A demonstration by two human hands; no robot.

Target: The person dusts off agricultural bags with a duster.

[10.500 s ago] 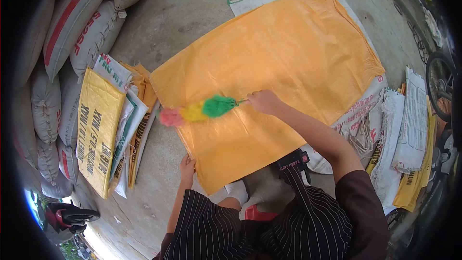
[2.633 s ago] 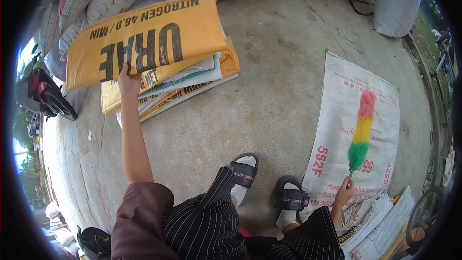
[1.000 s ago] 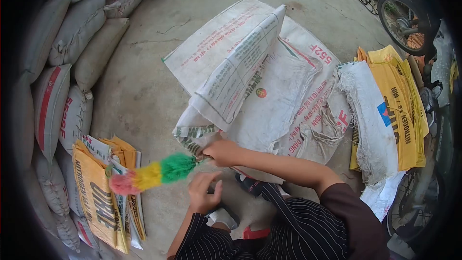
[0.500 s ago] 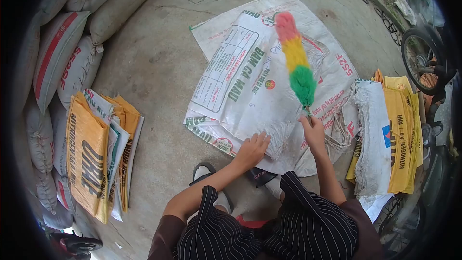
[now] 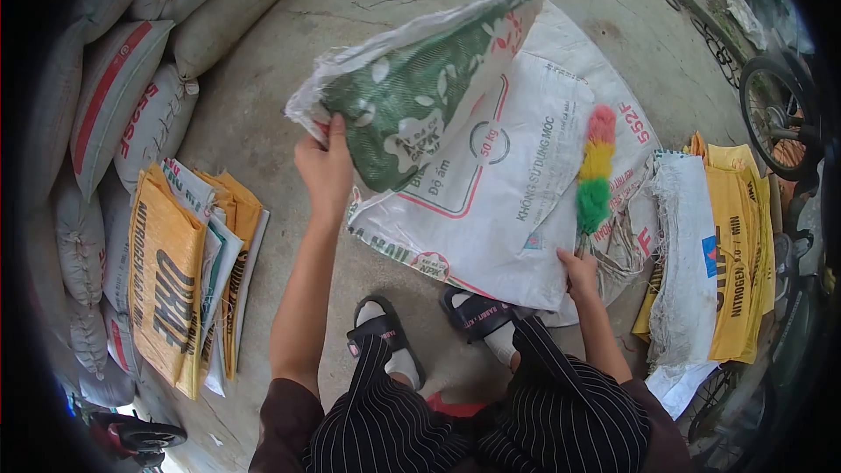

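Note:
My left hand [image 5: 324,166] pinches the edge of a white woven sack [image 5: 491,184] and holds that side up off the ground. The raised part shows a green print with white leaf shapes; the rest lies flat, with "50 kg" in red. In my right hand [image 5: 578,273] is the handle of a feather duster [image 5: 594,162], banded pink, yellow and green. Its head lies over the sack's right side. Underneath, another white sack [image 5: 635,123] marked "552F" spreads on the concrete.
To the left stands a pile of folded yellow and white sacks [image 5: 166,289], with filled sacks [image 5: 114,114] stacked behind. More folded sacks [image 5: 731,254] lie at the right, near a bicycle wheel [image 5: 775,114]. My sandalled feet [image 5: 385,337] are close to the near edge of the sack.
My left hand has gone from resting on the sack to lifting its left side up and away. The duster has moved right and toward me, along with my right hand.

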